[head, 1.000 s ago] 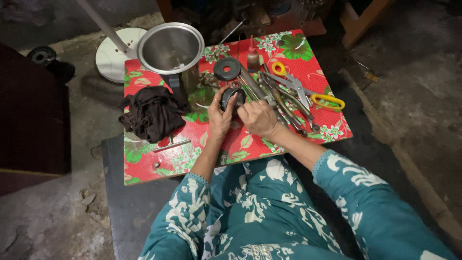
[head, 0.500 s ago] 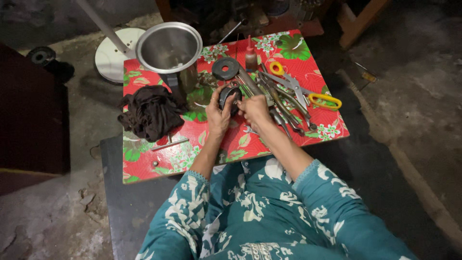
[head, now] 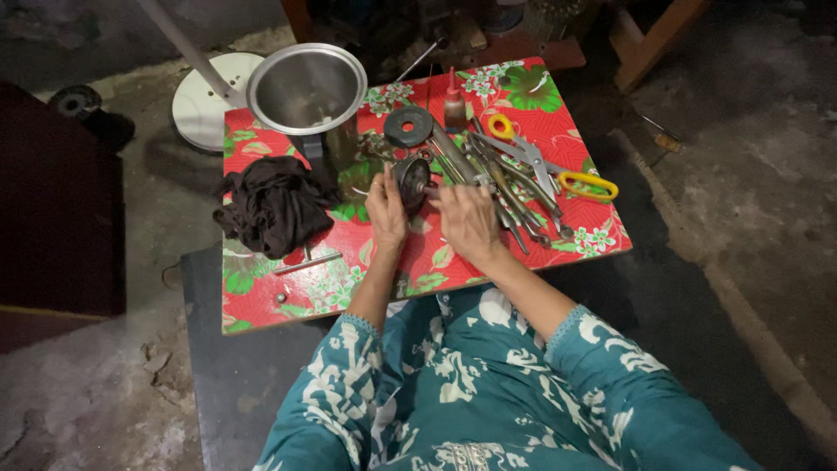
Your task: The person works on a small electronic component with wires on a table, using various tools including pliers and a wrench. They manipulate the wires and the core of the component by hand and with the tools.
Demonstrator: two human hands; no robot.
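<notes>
Dark round part (head: 411, 181) | gripped between left hand (head: 386, 209) and right hand (head: 466, 218) | both closed on it

One steel pot (head: 307, 87), one dark cloth (head: 275, 209), one black disc (head: 408, 126), one small bottle (head: 454, 108), one yellow-handled scissors (head: 545, 166), two hands (head: 386, 209) (head: 469, 220).

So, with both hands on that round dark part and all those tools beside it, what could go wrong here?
1. The round dark metal part with a short shaft is pinched between the left hand and right hand; it might slip out.
2. The right hand lies against the heap of metal hand tools, so it could snag or nudge them.
3. The small red-capped bottle stands upright close behind and could get tipped over.
</notes>
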